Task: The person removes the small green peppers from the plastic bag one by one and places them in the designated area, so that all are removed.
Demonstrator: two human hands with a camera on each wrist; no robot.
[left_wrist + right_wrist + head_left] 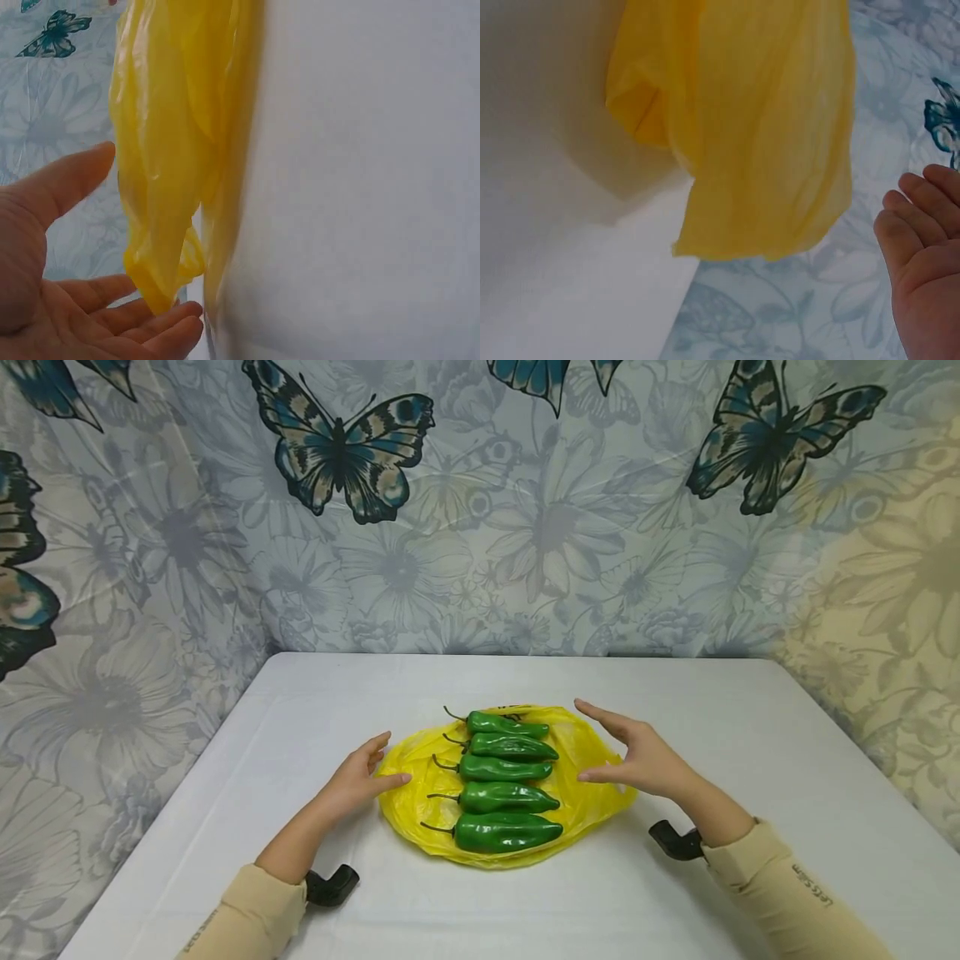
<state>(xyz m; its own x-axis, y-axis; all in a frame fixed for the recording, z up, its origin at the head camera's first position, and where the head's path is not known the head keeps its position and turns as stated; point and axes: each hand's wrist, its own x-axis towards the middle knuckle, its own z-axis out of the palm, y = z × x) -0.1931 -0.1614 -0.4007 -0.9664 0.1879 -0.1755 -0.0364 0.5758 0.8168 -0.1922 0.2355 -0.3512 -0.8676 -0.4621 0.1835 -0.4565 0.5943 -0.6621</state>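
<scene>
Several green peppers (510,797) lie side by side in a column on a yellow plastic bag (592,810), their stems pointing left. My left hand (365,781) is at the bag's left edge, fingers spread and thumb over the plastic. In the left wrist view, the bag's tip (161,277) hangs beside the relaxed fingers (172,337). On the opposite side, my right hand (648,756) is held with thumb and fingers apart at the bag's right edge. The right wrist view has its straight fingers (922,202) apart from the yellow plastic (772,150). Neither hand holds anything.
The bag rests on a white-covered table (570,910). Behind and beside it hangs butterfly-patterned cloth (480,577). Black wrist devices (332,887) stick out inward from both sleeves, low over the table.
</scene>
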